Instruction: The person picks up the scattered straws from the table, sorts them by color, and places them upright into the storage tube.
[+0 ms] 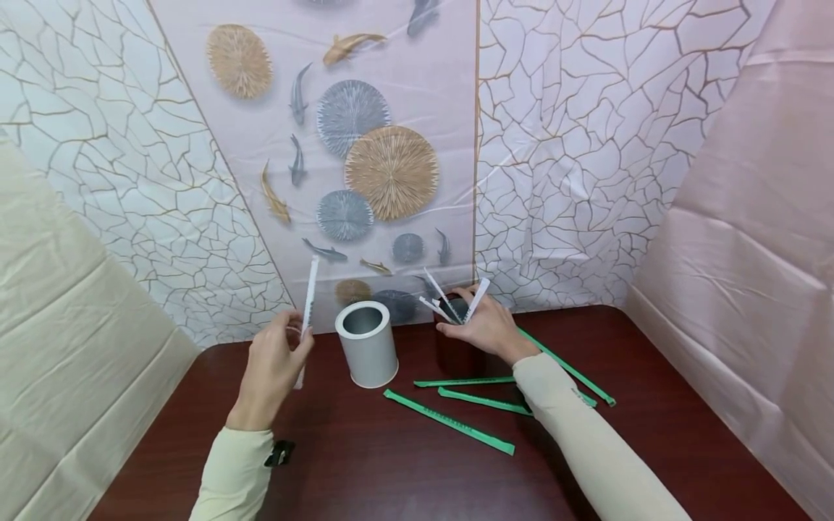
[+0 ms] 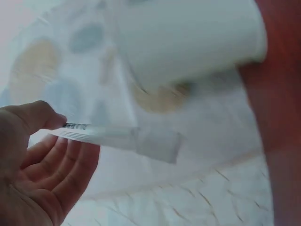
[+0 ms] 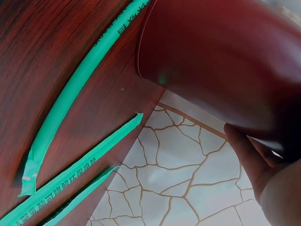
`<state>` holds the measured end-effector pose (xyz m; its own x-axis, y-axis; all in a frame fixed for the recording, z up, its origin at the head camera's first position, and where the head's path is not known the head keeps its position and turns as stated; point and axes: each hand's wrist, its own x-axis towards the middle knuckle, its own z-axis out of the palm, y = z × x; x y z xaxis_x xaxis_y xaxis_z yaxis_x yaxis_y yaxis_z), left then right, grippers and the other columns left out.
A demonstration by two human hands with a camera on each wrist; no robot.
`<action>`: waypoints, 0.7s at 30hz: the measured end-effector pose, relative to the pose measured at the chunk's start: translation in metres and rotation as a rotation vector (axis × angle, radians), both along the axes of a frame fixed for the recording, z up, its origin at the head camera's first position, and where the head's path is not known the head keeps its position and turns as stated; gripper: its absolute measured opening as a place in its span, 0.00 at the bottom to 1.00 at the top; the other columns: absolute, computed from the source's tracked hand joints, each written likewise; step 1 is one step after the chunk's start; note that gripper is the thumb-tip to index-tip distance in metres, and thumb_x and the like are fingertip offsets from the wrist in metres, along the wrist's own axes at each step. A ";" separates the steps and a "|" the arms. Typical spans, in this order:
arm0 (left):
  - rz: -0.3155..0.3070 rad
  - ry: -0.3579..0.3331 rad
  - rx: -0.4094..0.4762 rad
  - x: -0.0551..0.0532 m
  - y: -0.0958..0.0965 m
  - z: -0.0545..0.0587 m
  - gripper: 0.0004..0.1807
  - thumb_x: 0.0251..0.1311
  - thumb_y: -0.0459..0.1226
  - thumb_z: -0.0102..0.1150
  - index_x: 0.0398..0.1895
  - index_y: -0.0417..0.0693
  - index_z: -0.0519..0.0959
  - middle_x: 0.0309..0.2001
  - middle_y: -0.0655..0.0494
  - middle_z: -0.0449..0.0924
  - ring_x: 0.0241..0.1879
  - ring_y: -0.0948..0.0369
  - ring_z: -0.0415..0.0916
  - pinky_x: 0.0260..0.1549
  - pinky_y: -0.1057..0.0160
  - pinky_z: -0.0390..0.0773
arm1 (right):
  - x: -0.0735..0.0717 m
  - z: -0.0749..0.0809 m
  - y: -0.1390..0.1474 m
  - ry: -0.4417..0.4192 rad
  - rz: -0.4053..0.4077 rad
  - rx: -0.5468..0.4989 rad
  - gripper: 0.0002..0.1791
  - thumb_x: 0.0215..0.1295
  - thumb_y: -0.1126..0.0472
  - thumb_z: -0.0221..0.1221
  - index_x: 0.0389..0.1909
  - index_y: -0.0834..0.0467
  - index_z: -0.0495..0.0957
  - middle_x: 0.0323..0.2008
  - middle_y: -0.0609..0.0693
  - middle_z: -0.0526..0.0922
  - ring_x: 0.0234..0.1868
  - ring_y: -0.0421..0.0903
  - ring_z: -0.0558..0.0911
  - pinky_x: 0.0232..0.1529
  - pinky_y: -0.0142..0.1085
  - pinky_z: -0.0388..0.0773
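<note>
Upright between the thumb and fingers of my left hand (image 1: 270,365) is a white paper-wrapped straw (image 1: 310,289). In the left wrist view the same straw (image 2: 113,136) is pinched near its printed part. My right hand (image 1: 491,331) holds a dark red cup (image 1: 452,354) around its rim, thumb on the near side. Several white wrapped straws (image 1: 480,295) lean out of this cup. Up close, the dark red cup (image 3: 211,56) fills the upper part of the right wrist view, with fingers against it near the rim. A light grey cup (image 1: 371,358) stands between both hands.
Several green wrapped straws (image 1: 449,422) lie scattered in front of the dark red cup and under the right forearm. The dark wood table (image 1: 365,463) ends at a patterned cloth backdrop (image 1: 560,181), with pale cloth (image 1: 736,289) hanging at both sides.
</note>
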<state>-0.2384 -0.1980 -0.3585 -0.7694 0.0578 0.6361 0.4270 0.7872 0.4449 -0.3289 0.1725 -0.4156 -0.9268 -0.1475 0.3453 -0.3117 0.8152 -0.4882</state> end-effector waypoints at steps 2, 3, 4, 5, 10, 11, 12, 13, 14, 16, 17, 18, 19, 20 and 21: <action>-0.038 0.031 0.039 0.003 0.013 0.011 0.11 0.66 0.28 0.66 0.49 0.36 0.82 0.38 0.46 0.87 0.35 0.53 0.87 0.32 0.53 0.85 | 0.000 0.000 0.000 0.003 -0.001 -0.004 0.48 0.56 0.28 0.69 0.75 0.46 0.72 0.68 0.54 0.73 0.51 0.54 0.80 0.42 0.52 0.78; -0.059 0.045 0.062 0.004 0.020 0.016 0.11 0.65 0.28 0.67 0.49 0.35 0.82 0.38 0.46 0.87 0.35 0.53 0.87 0.32 0.54 0.86 | 0.000 0.000 0.000 0.003 -0.002 -0.003 0.48 0.56 0.28 0.69 0.75 0.46 0.72 0.68 0.54 0.73 0.51 0.54 0.80 0.42 0.52 0.78; -0.080 0.055 0.082 0.006 0.026 0.022 0.12 0.65 0.28 0.68 0.50 0.35 0.82 0.38 0.45 0.87 0.36 0.53 0.87 0.33 0.54 0.87 | 0.000 0.000 0.001 0.002 -0.002 -0.004 0.48 0.56 0.28 0.69 0.75 0.46 0.72 0.68 0.55 0.73 0.51 0.54 0.80 0.42 0.52 0.79; -0.104 0.066 0.102 0.007 0.032 0.027 0.12 0.65 0.27 0.68 0.51 0.34 0.83 0.39 0.44 0.87 0.36 0.52 0.87 0.33 0.54 0.87 | 0.000 0.000 0.001 0.002 -0.002 -0.003 0.49 0.56 0.27 0.68 0.75 0.46 0.72 0.69 0.55 0.73 0.51 0.55 0.80 0.42 0.53 0.79; -0.210 0.102 0.177 0.008 0.063 0.051 0.14 0.64 0.27 0.71 0.52 0.34 0.84 0.40 0.43 0.87 0.38 0.50 0.88 0.35 0.54 0.88 | 0.000 0.000 0.003 0.002 -0.006 0.006 0.50 0.55 0.25 0.67 0.76 0.47 0.71 0.69 0.55 0.73 0.52 0.54 0.80 0.42 0.52 0.79; -0.231 0.106 0.188 0.007 0.070 0.056 0.14 0.64 0.28 0.71 0.52 0.35 0.84 0.40 0.44 0.88 0.38 0.50 0.88 0.36 0.55 0.88 | 0.000 0.000 0.003 0.003 -0.007 0.007 0.50 0.55 0.25 0.67 0.76 0.47 0.71 0.69 0.55 0.73 0.52 0.54 0.80 0.41 0.52 0.79; -0.254 0.110 0.201 0.006 0.076 0.060 0.14 0.64 0.28 0.71 0.52 0.35 0.84 0.40 0.44 0.88 0.38 0.51 0.88 0.36 0.55 0.88 | 0.000 -0.001 0.003 0.005 -0.007 0.006 0.50 0.55 0.25 0.67 0.76 0.47 0.72 0.69 0.55 0.73 0.51 0.54 0.81 0.41 0.52 0.79; -0.275 0.115 0.211 0.005 0.082 0.064 0.14 0.64 0.28 0.71 0.52 0.35 0.84 0.40 0.43 0.87 0.38 0.51 0.89 0.36 0.56 0.88 | 0.000 -0.001 0.003 0.005 -0.007 0.006 0.50 0.56 0.25 0.67 0.76 0.47 0.72 0.69 0.55 0.73 0.51 0.54 0.81 0.41 0.52 0.79; -0.296 0.117 0.222 0.004 0.088 0.068 0.13 0.65 0.28 0.71 0.52 0.35 0.84 0.40 0.43 0.87 0.38 0.51 0.89 0.36 0.57 0.88 | -0.001 -0.001 0.003 0.006 -0.008 0.006 0.50 0.56 0.25 0.67 0.76 0.47 0.72 0.69 0.54 0.73 0.51 0.54 0.81 0.40 0.52 0.79; -0.339 0.122 0.254 0.000 0.100 0.074 0.13 0.65 0.27 0.70 0.52 0.33 0.84 0.41 0.43 0.87 0.38 0.51 0.89 0.36 0.58 0.88 | -0.001 -0.001 0.003 0.006 -0.008 0.009 0.50 0.56 0.25 0.67 0.76 0.47 0.71 0.69 0.54 0.72 0.52 0.54 0.81 0.40 0.51 0.79; -0.350 0.127 0.267 -0.001 0.105 0.076 0.14 0.65 0.27 0.70 0.52 0.32 0.83 0.41 0.42 0.86 0.38 0.51 0.89 0.35 0.57 0.88 | -0.001 -0.001 0.003 0.004 -0.005 0.009 0.50 0.56 0.25 0.67 0.76 0.47 0.71 0.69 0.54 0.72 0.53 0.55 0.81 0.41 0.52 0.79; -0.356 0.131 0.279 -0.003 0.110 0.078 0.14 0.65 0.27 0.69 0.52 0.33 0.84 0.42 0.42 0.86 0.38 0.51 0.89 0.35 0.57 0.88 | -0.001 -0.002 0.003 0.005 -0.003 0.012 0.50 0.56 0.25 0.67 0.76 0.47 0.71 0.69 0.55 0.72 0.53 0.55 0.81 0.41 0.52 0.79; -0.358 0.132 0.292 -0.005 0.115 0.079 0.13 0.65 0.28 0.69 0.52 0.34 0.84 0.43 0.43 0.86 0.38 0.51 0.89 0.34 0.57 0.88 | -0.002 -0.002 0.002 0.005 -0.001 0.012 0.50 0.56 0.26 0.67 0.76 0.47 0.71 0.69 0.55 0.72 0.54 0.56 0.81 0.42 0.53 0.79; -0.361 0.128 0.309 -0.007 0.120 0.081 0.13 0.66 0.28 0.69 0.52 0.34 0.84 0.43 0.43 0.87 0.39 0.51 0.89 0.33 0.56 0.88 | -0.002 -0.002 0.002 0.006 0.001 0.014 0.50 0.56 0.26 0.67 0.76 0.47 0.71 0.69 0.54 0.72 0.55 0.56 0.81 0.43 0.54 0.80; -0.363 0.122 0.327 -0.008 0.125 0.082 0.13 0.66 0.28 0.69 0.52 0.34 0.85 0.43 0.43 0.87 0.39 0.52 0.89 0.33 0.55 0.88 | -0.002 -0.002 0.001 0.009 0.004 0.014 0.50 0.56 0.26 0.67 0.76 0.48 0.71 0.69 0.54 0.72 0.55 0.56 0.81 0.43 0.54 0.80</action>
